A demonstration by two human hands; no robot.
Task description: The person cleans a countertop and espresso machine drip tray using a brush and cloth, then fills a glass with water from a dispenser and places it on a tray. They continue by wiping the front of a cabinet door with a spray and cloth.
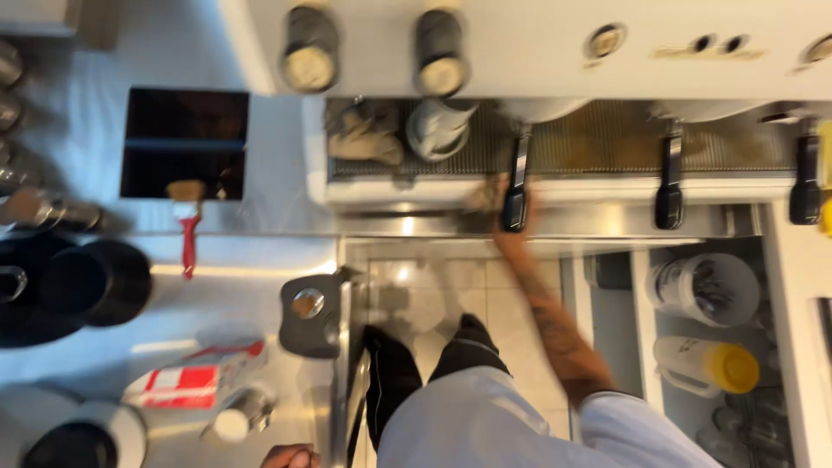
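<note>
Right hand (507, 201) is blurry, stretched out to the black handle (516, 184) at the machine's (537, 52) front edge, grip unclear. Left hand (290, 456) rests curled at the counter (251, 295) edge, open floor (511, 295) between.

brush (185, 221) left of machine (555, 52), jug (704, 366) below rt

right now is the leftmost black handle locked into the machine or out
In: the portafilter handle juts from the espresso machine, right hand on it.
</note>
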